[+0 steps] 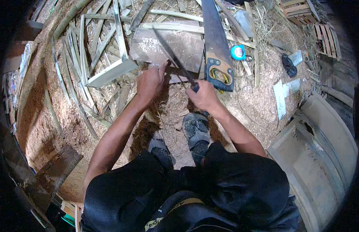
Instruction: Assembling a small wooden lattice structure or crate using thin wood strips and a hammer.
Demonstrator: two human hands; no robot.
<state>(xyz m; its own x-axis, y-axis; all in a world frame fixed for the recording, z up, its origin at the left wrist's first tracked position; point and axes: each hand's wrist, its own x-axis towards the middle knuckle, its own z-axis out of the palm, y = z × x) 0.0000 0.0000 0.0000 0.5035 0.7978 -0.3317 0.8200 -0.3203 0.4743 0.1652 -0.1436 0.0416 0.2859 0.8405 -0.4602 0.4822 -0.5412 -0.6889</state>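
My right hand (pixel 204 95) is closed around the dark handle of a long knife (pixel 173 58). Its narrow blade slants up and left across a worn wooden board (pixel 164 44) with whitish patches. At the board's near edge, my left hand (pixel 151 80) has its fingers drawn together, close to the blade; whatever they pinch is too small or hidden to name. A handsaw (pixel 217 34) with a wood-and-black handle lies just right of the board. Beside that handle rests a turquoise tape measure (pixel 238 52).
Many thin wooden strips (pixel 98 42) lie in a tangle at left, near a pale angled board (pixel 111 72). Sawdust (pixel 249 104) covers the ground around my shoes (pixel 197 133). Slatted crates (pixel 299 11) stand far right. A large dusty curved panel (pixel 318 150) leans at lower right.
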